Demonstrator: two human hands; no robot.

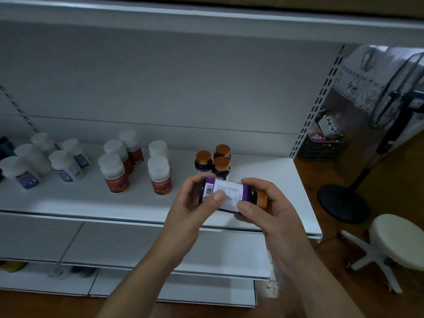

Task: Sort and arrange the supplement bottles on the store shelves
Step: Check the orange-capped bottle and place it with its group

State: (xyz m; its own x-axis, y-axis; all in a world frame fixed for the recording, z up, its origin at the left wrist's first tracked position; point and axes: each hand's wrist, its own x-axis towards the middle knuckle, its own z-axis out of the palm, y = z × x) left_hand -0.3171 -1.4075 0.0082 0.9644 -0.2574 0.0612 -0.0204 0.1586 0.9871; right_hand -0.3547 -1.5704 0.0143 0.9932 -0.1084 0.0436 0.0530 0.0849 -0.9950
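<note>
Item in hand: bottle [230,191], held on its side at centre frame, just in front of the shelf [270,173], with its cap toward the right of the frame. The left hand [190,212] is curled round the base end, thumb pressed on the label. The right hand [273,216] is curled round the shoulder beside the cap, thumb also on the label. Neither hand is spread.

Assessment: the label appears to be under check before placement. A matching trio [203,160] stands on the shelf directly behind the hands, so the fitting spot is likely beside it.

- Turn the bottle upright, cap up, before lowering.
- Set it close to the trio without knocking it, label front outward.
- Release one hand only when the base sits flat.

Materials:
- The bottle is a dark, glossy cylinder, glass or plastic not determinable. Its copper-toned cap is ribbed, and the smooth paper label is purple and white with a barcode.
- The red-label bottles [114,177] at centre left and the blue-label bottles [66,167] at left are white, matt and round-capped.
- The shelf is flat, white painted metal, smooth enough for bottles to slide.
</note>
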